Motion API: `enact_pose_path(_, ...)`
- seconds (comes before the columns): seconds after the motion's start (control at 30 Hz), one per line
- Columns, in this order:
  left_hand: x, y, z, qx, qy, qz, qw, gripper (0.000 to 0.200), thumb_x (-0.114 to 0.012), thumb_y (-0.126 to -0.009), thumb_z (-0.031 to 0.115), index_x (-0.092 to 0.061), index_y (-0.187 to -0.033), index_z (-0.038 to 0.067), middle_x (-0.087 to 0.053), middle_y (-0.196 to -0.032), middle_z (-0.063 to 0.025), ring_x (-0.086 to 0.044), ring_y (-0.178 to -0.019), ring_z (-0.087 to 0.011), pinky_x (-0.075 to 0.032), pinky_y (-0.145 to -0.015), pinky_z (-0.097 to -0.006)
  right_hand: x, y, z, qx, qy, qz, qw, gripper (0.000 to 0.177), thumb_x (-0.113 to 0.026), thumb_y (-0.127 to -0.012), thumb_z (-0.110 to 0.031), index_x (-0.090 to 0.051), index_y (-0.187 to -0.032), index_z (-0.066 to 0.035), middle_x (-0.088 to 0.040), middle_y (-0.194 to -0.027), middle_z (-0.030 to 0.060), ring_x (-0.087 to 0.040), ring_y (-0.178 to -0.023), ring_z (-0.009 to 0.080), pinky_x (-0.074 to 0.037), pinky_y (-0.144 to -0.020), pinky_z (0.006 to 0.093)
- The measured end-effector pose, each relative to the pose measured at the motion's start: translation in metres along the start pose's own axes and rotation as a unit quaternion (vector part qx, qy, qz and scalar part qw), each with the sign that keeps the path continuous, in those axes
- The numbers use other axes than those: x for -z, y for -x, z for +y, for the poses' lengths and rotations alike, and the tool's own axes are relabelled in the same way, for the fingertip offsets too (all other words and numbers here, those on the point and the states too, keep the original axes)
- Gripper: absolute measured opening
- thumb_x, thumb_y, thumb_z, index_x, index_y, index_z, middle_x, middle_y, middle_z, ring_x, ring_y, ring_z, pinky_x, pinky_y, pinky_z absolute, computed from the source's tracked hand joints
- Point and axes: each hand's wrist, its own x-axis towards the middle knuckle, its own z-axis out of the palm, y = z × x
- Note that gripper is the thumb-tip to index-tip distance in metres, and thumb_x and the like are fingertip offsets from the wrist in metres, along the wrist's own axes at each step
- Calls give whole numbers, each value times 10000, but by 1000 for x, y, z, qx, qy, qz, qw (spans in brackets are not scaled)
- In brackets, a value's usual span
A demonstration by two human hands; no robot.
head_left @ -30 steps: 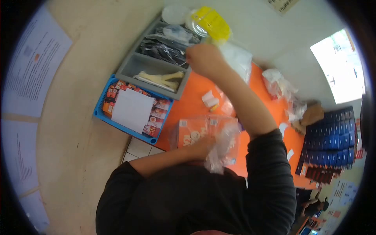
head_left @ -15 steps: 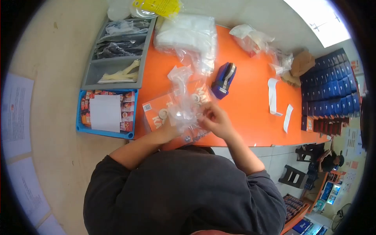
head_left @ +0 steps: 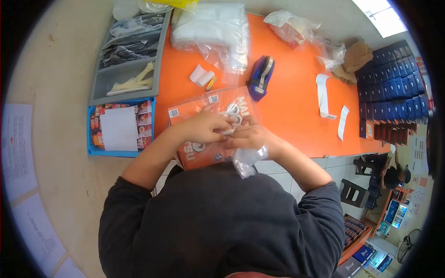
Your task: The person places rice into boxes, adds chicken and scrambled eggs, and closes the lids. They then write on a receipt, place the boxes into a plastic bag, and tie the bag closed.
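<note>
Right now both hands are together, knuckles almost touching, at the near edge of the orange table (head_left: 296, 111). The left hand (head_left: 204, 127) has its fingers bent and its fingertips nipped down on the clear plastic bag (head_left: 246, 161), resting on top of the orange packet (head_left: 197, 153). The right hand (head_left: 254, 137) is closed into a loose fist around the same bag, and a crumpled tail of film hangs out below it, over the table edge. The packet lies flat under both hands, its printed face up, with its far corners sticking out beyond the fingers.

Just beyond the right hand sits a blue tape dispenser (head_left: 261, 78). Beyond the left hand lies a small folded white paper (head_left: 201, 75), and further on a stack of clear bags (head_left: 211, 32). Left of the left hand is a blue bin (head_left: 91, 149) of small packets with a white sheet on top, and past it a grey tray (head_left: 156, 69). Well to the right of the right hand lie white strips (head_left: 322, 95) and rows of dark blue boxes (head_left: 394, 78).
</note>
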Motion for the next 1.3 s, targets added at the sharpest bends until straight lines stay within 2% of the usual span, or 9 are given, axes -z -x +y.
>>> enact_pose_path(0.2,1,6,0,3,78,44,996,298,-554,-802,194,-571,-1066,57,-557,-1206,-129,-487,-1164,-245,-82,-1065,-563,-33,3,12,46,148,60,986,167,-591,-720,-146,-600,-885,-117,-559,-815,46,-574,-825,213,-415,-749,333)
enact_pose_path(0.27,-9,9,0,3,73,123,990,315,-550,-805,151,-539,-1109,68,-576,-1160,-131,-521,-1112,-256,-140,-1057,-551,-49,0,12,-101,-78,110,986,153,-589,-719,-112,-601,-871,-98,-563,-834,54,-573,-820,238,-437,-705,341)
enact_pose_path(0.33,-22,13,2,9,-29,218,976,338,-550,-813,103,-511,-1149,95,-618,-1070,-122,-565,-1035,-270,-197,-1041,-546,-62,-11,13,-87,-154,250,952,128,-609,-729,-80,-596,-853,-52,-567,-851,82,-571,-781,276,-465,-661,351)
enact_pose_path(0.43,-25,25,15,90,-81,278,953,342,-553,-783,34,-514,-1122,51,-649,-984,-144,-610,-958,-290,-341,-975,-419,-70,-11,20,-217,-200,225,929,125,-610,-757,-16,-590,-880,-9,-583,-881,112,-567,-897,212,-452,-777,300)
enact_pose_path(0.57,-34,25,1,93,30,345,934,195,-647,-721,49,-614,-910,18,-663,-900,-146,-649,-820,-276,-459,-830,-366,-62,-22,12,-287,-233,305,878,259,-681,-756,-117,-550,-962,-30,-605,-862,112,-603,-811,240,-475,-705,338)
enact_pose_path(0.6,-36,26,-1,90,17,348,933,165,-648,-716,45,-622,-878,21,-663,-898,-143,-649,-826,-270,-467,-815,-362,-63,-19,12,-323,-318,289,843,349,-707,-742,-149,-526,-1016,-32,-604,-878,118,-605,-809,236,-475,-711,348)
enact_pose_path(0.97,-28,25,8,53,-25,353,934,102,-645,-694,46,-587,-777,33,-627,-773,-95,-615,-741,-277,-395,-910,-403,-51,-29,7,-388,-231,225,863,315,-693,-671,-143,-598,-935,-1,-632,-831,183,-632,-799,311,-483,-690,371)
enact_pose_path(1.17,-22,23,8,-53,-33,335,940,107,-608,-734,32,-567,-834,36,-597,-835,-105,-571,-754,-289,-418,-846,-427,-50,-31,9,-416,-181,191,871,305,-694,-636,-144,-616,-883,17,-631,-809,213,-625,-809,354,-483,-686,390)
enact_pose_path(1.3,-35,33,15,-25,125,295,947,89,-583,-775,27,-553,-859,21,-569,-805,-84,-550,-731,-209,-429,-701,-328,-50,-31,7,-484,-146,130,853,349,-687,-631,-137,-594,-916,41,-617,-844,244,-609,-841,384,-480,-702,394)
